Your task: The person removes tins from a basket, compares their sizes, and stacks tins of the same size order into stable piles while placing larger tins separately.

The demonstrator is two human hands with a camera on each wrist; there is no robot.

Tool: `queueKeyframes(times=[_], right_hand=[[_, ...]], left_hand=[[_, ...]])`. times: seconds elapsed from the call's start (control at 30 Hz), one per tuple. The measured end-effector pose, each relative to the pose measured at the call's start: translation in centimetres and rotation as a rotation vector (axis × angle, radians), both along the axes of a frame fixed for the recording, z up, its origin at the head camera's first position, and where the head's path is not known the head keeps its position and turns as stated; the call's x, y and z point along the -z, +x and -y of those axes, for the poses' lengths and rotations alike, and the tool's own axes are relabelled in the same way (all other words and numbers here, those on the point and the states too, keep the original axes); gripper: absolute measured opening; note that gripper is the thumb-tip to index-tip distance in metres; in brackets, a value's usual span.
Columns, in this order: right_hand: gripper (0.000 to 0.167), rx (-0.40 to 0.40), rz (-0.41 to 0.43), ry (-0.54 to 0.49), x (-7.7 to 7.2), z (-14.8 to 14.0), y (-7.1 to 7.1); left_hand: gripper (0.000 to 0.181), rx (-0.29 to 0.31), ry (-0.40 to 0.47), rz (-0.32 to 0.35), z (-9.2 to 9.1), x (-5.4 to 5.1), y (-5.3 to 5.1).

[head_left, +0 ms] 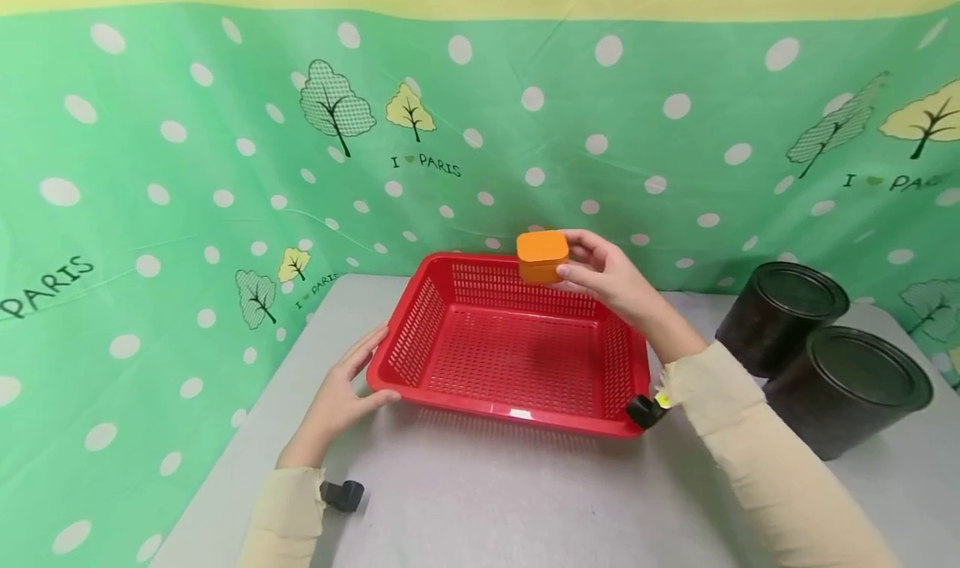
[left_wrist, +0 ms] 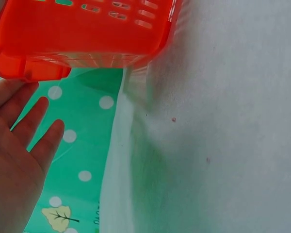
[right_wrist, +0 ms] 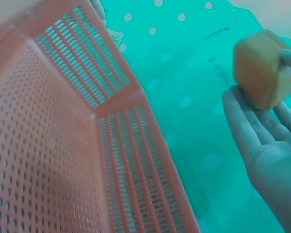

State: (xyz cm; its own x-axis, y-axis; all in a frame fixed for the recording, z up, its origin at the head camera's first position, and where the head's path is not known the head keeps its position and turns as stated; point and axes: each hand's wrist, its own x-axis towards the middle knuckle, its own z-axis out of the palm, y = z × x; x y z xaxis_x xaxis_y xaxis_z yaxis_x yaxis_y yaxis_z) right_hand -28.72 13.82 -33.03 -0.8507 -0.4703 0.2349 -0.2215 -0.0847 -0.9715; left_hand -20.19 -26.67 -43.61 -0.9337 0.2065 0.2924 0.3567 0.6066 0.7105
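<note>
A red plastic basket point(head_left: 517, 359) with perforated walls sits on the table, and nothing lies in it. My right hand point(head_left: 611, 276) grips a small orange box point(head_left: 543, 256) with rounded corners between thumb and fingers, above the basket's far rim. The right wrist view shows the orange box point(right_wrist: 262, 68) resting on the fingers with the thumb at its side. At the basket's left front corner, my left hand point(head_left: 337, 393) touches the rim. Its fingers look straight and spread in the left wrist view, where the basket point(left_wrist: 87, 29) hides the thumb.
Two dark lidded cans stand on the right of the table: a rear can point(head_left: 783, 314) and a front can point(head_left: 851, 389), close together by the right forearm. A green dotted cloth point(head_left: 480, 134) hangs behind and left of the grey-white table point(head_left: 480, 501).
</note>
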Motion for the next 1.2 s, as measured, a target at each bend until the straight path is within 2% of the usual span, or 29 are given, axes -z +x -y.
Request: queueKeyframes(times=[0.1, 0.3, 0.43, 0.57, 0.73, 0.9, 1.07, 1.2], right_hand=[[0.05, 0.068, -0.022, 0.027, -0.1, -1.3, 1.0], [0.051, 0.254, -0.057, 0.203, 0.2, -3.6, 3.4], [0.054, 0.376, -0.079, 0.285, 0.6, -5.4, 5.1], [0.057, 0.503, -0.124, 0.334, 1.6, -7.1, 6.8], [0.057, 0.651, -0.177, 0.344, 3.3, -9.0, 8.3], [0.054, 0.789, -0.186, 0.364, 4.8, -10.3, 9.7], [0.059, 0.914, -0.196, 0.416, 6.1, -10.8, 11.0], [0.061, 0.986, -0.164, 0.456, 7.0, -10.7, 11.8]], left_hand=[[0.096, 0.001, -0.002, -0.001, 0.0, 0.0, 0.0], [0.097, -0.015, -0.002, 0.016, -0.1, 0.0, 0.1], [0.097, -0.014, 0.009, 0.026, -0.2, -0.1, 0.2], [0.096, -0.013, 0.012, 0.029, -0.2, -0.2, 0.2], [0.096, -0.01, 0.011, 0.03, -0.2, -0.2, 0.1], [0.096, -0.02, -0.002, 0.031, -0.2, -0.3, 0.2], [0.096, -0.024, -0.003, 0.037, -0.2, -0.4, 0.3], [0.096, -0.021, 0.004, 0.038, -0.3, -0.4, 0.3]])
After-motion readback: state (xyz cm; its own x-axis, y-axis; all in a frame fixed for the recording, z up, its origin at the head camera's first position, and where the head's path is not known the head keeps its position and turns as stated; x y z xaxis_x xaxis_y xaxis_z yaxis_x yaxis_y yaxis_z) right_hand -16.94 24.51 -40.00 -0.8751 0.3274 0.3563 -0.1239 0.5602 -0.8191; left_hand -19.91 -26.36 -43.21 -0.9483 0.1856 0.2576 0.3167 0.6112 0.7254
